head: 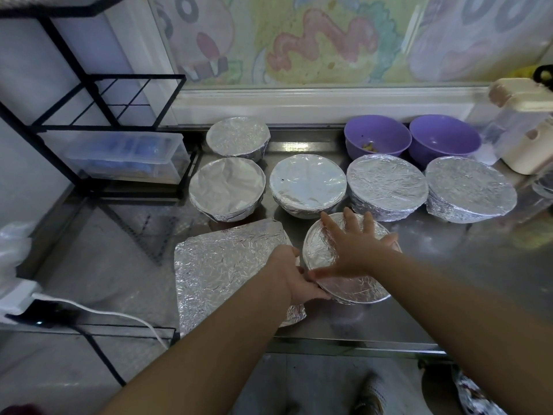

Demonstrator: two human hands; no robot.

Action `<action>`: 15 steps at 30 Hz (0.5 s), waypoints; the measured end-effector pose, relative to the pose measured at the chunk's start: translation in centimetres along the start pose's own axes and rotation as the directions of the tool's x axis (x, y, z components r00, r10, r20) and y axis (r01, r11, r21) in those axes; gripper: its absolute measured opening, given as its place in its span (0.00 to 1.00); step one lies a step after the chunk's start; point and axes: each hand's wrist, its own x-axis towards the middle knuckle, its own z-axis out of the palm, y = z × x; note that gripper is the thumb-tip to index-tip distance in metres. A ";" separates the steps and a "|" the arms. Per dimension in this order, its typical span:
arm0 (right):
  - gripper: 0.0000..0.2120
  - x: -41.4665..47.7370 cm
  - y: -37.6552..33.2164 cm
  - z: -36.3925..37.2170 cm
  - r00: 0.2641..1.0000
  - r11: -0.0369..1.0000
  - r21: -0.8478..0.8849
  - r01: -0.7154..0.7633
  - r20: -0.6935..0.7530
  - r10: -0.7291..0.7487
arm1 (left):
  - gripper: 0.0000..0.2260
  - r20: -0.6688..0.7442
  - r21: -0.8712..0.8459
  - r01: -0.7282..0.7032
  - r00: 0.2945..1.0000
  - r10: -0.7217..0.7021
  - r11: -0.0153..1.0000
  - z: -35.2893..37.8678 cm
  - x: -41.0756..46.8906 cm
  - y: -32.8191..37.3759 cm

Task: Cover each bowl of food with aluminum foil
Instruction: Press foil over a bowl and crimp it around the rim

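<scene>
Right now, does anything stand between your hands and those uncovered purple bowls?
Yes: two foil-wrapped round bowls on the right stand before the purple plastic bowls, between them and the left hand and right hand on the near foil-covered bowl.

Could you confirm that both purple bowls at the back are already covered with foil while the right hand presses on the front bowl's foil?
Not quite: the head view shows the left purple bowl and the right purple bowl uncovered, with no foil. The right hand does press flat on the front bowl.
</scene>
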 end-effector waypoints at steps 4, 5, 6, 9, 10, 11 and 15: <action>0.66 0.0 -0.1 0.0 1.000 1.000 -0.006 -0.005 -0.011 0.005 | 0.27 0.060 0.202 0.027 0.997 -0.040 0.979 0.1 0.9 1.3; 0.66 0.1 -0.1 0.1 1.000 1.000 -0.007 -0.006 -0.013 0.005 | 0.26 0.062 0.207 0.035 0.997 -0.049 0.978 0.1 0.7 1.3; 0.67 0.1 0.0 0.1 1.000 1.000 -0.006 -0.006 -0.014 0.006 | 0.24 0.068 0.210 0.030 0.997 -0.045 0.977 0.1 0.2 1.1; 0.68 0.1 0.0 0.2 1.000 1.000 -0.001 -0.003 -0.013 0.003 | 0.20 0.080 0.194 -0.015 0.997 0.000 0.981 0.5 -1.5 0.3; 0.68 0.1 0.0 0.2 1.000 1.000 0.002 0.000 -0.013 0.000 | 0.19 0.084 0.203 -0.026 0.996 0.009 0.979 0.4 -1.9 0.1; 0.68 0.1 0.0 0.2 1.000 1.000 0.004 0.001 -0.013 -0.001 | 0.19 0.082 0.212 -0.033 0.997 0.016 0.977 0.4 -2.1 0.0; 0.67 0.1 -0.1 0.2 1.000 1.000 0.008 -0.004 -0.013 0.004 | 0.21 0.105 0.242 -0.044 0.994 0.018 0.969 0.7 -1.9 0.4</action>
